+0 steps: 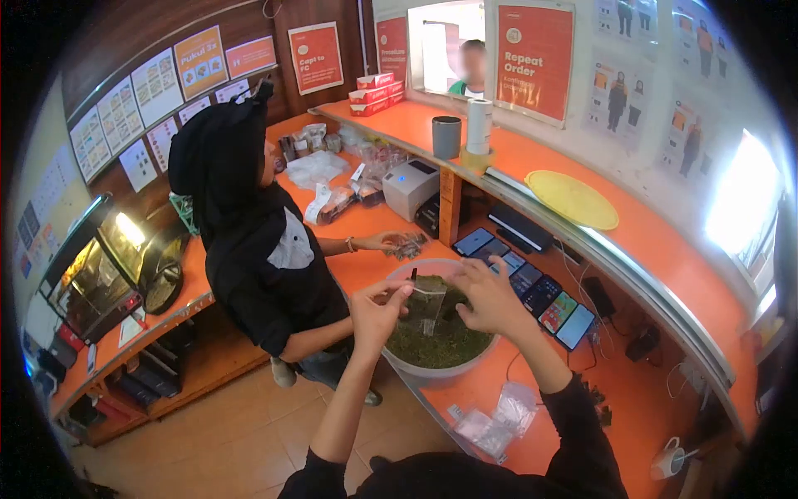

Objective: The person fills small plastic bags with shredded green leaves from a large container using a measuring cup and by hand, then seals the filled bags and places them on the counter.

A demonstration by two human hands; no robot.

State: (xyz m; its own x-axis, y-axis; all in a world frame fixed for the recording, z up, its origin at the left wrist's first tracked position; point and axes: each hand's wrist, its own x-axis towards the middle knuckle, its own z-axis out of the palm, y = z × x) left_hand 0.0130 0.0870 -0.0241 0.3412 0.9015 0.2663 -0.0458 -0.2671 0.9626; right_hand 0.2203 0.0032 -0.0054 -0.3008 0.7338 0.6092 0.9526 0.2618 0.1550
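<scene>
My left hand [381, 314] pinches the top corner of a small clear zip bag [430, 308], whose pale upper edge shows near the fingertips. Beside it, on the right, is my right hand [492, 298], with its fingers apart and nothing visible in them. Both hands are above a whitish plastic basin [439, 375] holding a layer of green, dried-herb-like flakes [440, 349]. The bag hangs over these flakes; whether it contains any is hard to make out. A short dark stick-like piece [414, 273] rises behind my left fingertips.
At the left a co-worker [270, 241] reaches toward a pile of small packets [407, 246]. Several phones [544, 293] lie right of the basin. Clear plastic bags [501, 422] rest in front, near the counter edge. A label printer [411, 187] stands behind.
</scene>
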